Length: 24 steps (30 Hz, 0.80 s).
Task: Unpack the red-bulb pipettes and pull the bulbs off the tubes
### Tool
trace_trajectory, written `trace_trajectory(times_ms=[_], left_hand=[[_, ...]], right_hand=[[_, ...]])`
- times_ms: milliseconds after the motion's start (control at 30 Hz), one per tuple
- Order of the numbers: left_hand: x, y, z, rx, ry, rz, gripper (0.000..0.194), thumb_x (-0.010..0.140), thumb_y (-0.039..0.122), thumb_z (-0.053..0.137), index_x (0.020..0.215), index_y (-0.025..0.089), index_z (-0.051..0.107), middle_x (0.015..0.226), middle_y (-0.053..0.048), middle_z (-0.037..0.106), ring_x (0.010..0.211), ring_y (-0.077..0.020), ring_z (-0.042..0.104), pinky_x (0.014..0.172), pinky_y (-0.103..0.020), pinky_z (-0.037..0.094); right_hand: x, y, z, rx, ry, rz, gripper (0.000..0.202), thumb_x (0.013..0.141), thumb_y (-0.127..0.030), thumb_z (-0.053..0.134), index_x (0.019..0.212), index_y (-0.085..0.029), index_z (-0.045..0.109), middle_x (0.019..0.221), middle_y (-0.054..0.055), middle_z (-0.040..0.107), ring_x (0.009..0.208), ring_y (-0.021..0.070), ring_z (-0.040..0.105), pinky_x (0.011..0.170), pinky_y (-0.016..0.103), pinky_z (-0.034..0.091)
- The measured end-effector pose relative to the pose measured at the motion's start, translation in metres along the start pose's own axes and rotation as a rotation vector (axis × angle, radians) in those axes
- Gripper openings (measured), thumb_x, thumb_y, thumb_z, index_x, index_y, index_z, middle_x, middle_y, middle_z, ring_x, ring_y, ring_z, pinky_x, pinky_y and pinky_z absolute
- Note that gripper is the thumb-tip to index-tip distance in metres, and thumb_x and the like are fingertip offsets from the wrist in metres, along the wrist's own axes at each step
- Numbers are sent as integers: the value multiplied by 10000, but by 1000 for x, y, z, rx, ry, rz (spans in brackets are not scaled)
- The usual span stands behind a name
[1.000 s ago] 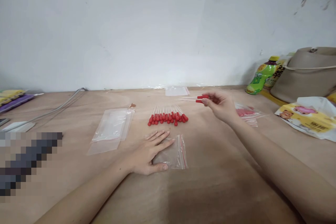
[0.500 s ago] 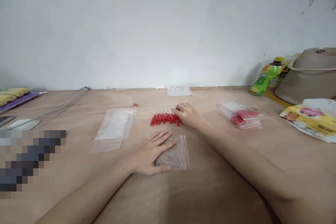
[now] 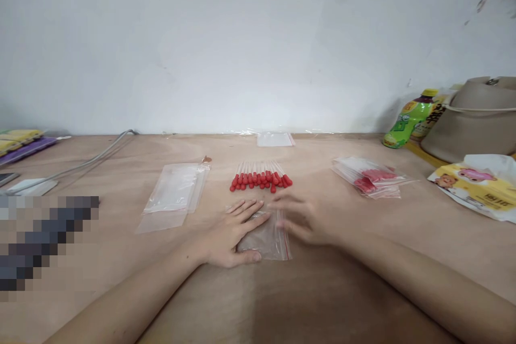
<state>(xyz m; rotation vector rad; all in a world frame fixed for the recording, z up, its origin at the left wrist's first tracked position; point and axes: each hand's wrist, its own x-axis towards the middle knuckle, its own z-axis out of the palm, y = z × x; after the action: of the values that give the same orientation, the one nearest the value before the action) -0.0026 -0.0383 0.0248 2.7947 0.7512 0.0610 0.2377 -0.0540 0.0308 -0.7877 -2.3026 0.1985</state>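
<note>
My left hand (image 3: 237,234) lies flat with fingers spread on a clear zip bag (image 3: 264,242) that has a red seal line at its right end. Over that end of the bag hovers my right hand (image 3: 308,220), slightly blurred, fingers apart and nothing between them. Just beyond both hands lies a row of red-bulbed droppers (image 3: 258,177), their thin clear stems pointing toward the wall. Whether the right fingertips touch the bag I cannot tell.
Flat zip bags (image 3: 173,188) lie to the left, filled bags with red bulbs (image 3: 373,177) to the right. Another bag (image 3: 276,140) rests by the wall. A green bottle (image 3: 409,121), a beige container (image 3: 471,118) and a yellow package (image 3: 478,180) stand or lie right. A grey cable (image 3: 100,158) runs left.
My right hand has let go of the droppers at the row's right end and drawn back toward the bag. More droppers now show there. My left hand stays in place.
</note>
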Motion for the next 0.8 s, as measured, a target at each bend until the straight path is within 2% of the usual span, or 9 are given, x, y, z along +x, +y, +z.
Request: trace_trajectory(times_ms=[100, 200, 267, 333, 433, 533, 633, 733, 800], left_hand=[[-1, 1, 0, 5, 0, -4, 800, 783, 608, 433, 1405, 252, 78, 1475, -71, 47, 1346, -293, 74, 1085, -481, 118], [-1, 1, 1, -14, 24, -20, 824, 777, 610, 444, 1406, 225, 77, 1471, -88, 55, 1346, -295, 68, 1084, -494, 104], [-1, 1, 2, -51, 51, -79, 762, 813, 577, 413, 1405, 208, 106, 1468, -95, 91, 1346, -286, 91, 1085, -490, 114], [1, 1, 4, -115, 127, -182, 613, 874, 505, 345, 1389, 207, 198, 1455, -85, 189, 1336, -260, 165, 1083, -467, 165], [5, 0, 6, -225, 316, -304, 441, 897, 419, 346, 1279, 209, 414, 1331, -74, 420, 1220, -225, 389, 1011, -402, 331], [9, -3, 8, -275, 440, -321, 328, 856, 378, 449, 1110, 193, 546, 1114, -68, 553, 1007, -196, 531, 873, -349, 437], [10, -7, 11, -252, 490, -344, 281, 827, 375, 497, 1022, 193, 587, 952, -55, 584, 927, -198, 536, 827, -356, 437], [11, -10, 12, -234, 510, -371, 285, 795, 393, 536, 1003, 204, 585, 867, -38, 579, 888, -200, 529, 802, -362, 428], [12, -11, 11, -237, 492, -397, 267, 774, 394, 557, 956, 201, 584, 804, -23, 565, 827, -189, 527, 756, -343, 431]], right_hand=[[-19, -10, 3, -17, -195, -44, 369, 797, -422, 551, 1106, -222, 581, 1126, 80, 583, 1065, 192, 519, 933, 382, 382], [-28, -7, 7, -26, -233, -21, 340, 809, -404, 542, 1087, -217, 598, 1115, 85, 599, 1072, 187, 524, 956, 397, 368], [-31, -3, 8, -11, -219, -19, 325, 811, -385, 543, 1080, -213, 603, 1123, 90, 596, 1065, 184, 531, 952, 388, 380], [-30, -2, 7, 6, -218, -26, 313, 805, -377, 552, 1066, -212, 610, 1116, 89, 599, 1050, 184, 541, 945, 381, 390], [-28, 1, 1, 1, -182, 22, 278, 809, -351, 548, 1046, -221, 617, 1101, 76, 600, 999, 175, 562, 889, 344, 433], [-24, 10, -11, -126, -36, 196, 211, 837, -280, 491, 972, -207, 634, 1006, 67, 625, 904, 166, 584, 806, 313, 460], [-24, 26, -29, -450, 77, 420, 202, 828, -238, 458, 840, -173, 650, 881, 83, 642, 836, 204, 581, 762, 358, 439], [-30, 46, -51, -873, 32, 624, 205, 790, -237, 470, 838, -141, 645, 949, 147, 621, 919, 311, 542, 771, 463, 383], [-38, 60, -65, -1047, -18, 784, 233, 770, -250, 480, 876, -104, 628, 951, 198, 603, 923, 358, 530, 746, 502, 366]])
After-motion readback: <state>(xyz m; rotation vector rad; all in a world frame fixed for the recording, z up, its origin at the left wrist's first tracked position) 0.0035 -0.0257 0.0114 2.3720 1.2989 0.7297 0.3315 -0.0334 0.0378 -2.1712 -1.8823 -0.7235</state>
